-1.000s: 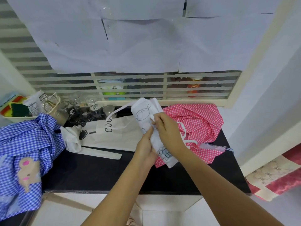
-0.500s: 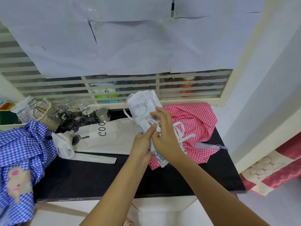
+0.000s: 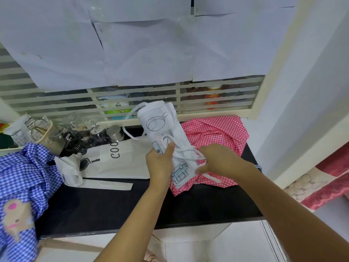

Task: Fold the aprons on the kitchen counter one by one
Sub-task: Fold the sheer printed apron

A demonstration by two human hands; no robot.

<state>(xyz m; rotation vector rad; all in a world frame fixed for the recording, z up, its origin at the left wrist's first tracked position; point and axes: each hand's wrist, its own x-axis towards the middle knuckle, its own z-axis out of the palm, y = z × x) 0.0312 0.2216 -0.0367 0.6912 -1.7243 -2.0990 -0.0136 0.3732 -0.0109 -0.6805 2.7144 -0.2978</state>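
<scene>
Fingers (image 3: 170, 149) of my left hand (image 3: 160, 164) grip the folded white apron (image 3: 160, 125). Right hand (image 3: 217, 159) has dropped to pinch its strap (image 3: 187, 155); looks nearly done.

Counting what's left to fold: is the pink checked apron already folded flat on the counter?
No, the pink checked apron lies crumpled in a loose heap on the black counter.

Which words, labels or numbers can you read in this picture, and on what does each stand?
"COO": cream apron lying on the counter; further letters not visible.
White packet, far left: print too small to read.
Orange jar behind the slats: label blurred.
Rolled white apron: drawings, no words.
</scene>
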